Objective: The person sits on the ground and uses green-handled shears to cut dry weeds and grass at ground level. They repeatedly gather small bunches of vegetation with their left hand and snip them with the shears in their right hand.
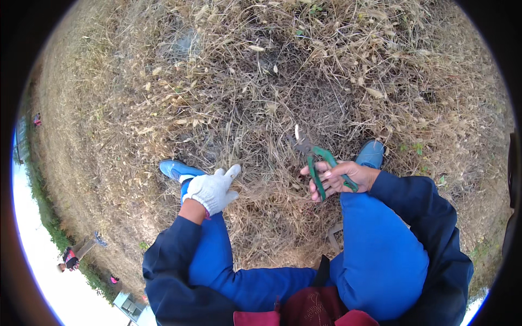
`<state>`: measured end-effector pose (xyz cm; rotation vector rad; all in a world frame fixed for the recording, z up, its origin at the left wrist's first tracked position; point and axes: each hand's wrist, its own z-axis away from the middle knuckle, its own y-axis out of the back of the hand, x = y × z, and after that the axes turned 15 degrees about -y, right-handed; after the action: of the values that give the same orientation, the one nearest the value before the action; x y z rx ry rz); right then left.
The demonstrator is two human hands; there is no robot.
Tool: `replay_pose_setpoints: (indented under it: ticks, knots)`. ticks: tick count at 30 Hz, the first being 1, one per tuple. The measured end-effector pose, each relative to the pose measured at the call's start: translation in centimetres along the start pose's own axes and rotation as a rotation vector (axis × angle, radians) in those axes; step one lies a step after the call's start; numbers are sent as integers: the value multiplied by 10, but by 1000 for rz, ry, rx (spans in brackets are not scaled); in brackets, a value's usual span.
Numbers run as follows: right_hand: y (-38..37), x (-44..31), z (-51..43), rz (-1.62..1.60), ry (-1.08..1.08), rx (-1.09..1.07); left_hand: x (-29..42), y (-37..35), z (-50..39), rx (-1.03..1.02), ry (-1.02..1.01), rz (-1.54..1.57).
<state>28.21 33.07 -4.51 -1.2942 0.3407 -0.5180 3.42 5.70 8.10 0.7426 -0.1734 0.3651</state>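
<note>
A pair of green-handled pruning shears (318, 159) rests in my bare right hand (340, 177), its blades parted and pointing up and left over the dry grass. My left hand (213, 189), in a white knit glove, is beside my left shin, fingers spread above the straw, with nothing seen in its grip. Dry stems (234, 140) stand just beyond the gloved fingertips. The right wrist lies near my right knee.
Dry grass (122, 142) covers the ground around my blue shoes (371, 154). A flat, angled strip (334, 236) lies by my right thigh. Far off at the left are a person (70, 260), a green hedge (45, 208) and a pale structure (129, 306).
</note>
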Motion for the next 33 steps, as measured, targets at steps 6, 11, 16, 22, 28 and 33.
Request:
replay_pose_setpoints:
  ticks: [6, 11, 16, 22, 28, 33]
  knots:
    - [2, 18, 22, -27, 141, 72, 46, 43, -60, 83, -70, -54]
    - [-12, 27, 31, 51, 194, 254, 77, 2, -98, 394, -251, -254]
    - [-22, 33, 44, 113, 247, 322, 106, -108, -77, 476, 116, -130]
    - [-41, 30, 70, 361, 348, 512, 175, -236, -3, -558, 207, 423]
    - [-93, 35, 116, 781, 562, 972, 232, -148, 7, 108, 278, 420]
    - [-134, 68, 148, 598, 893, 980, 281, -104, 65, 686, 182, 292]
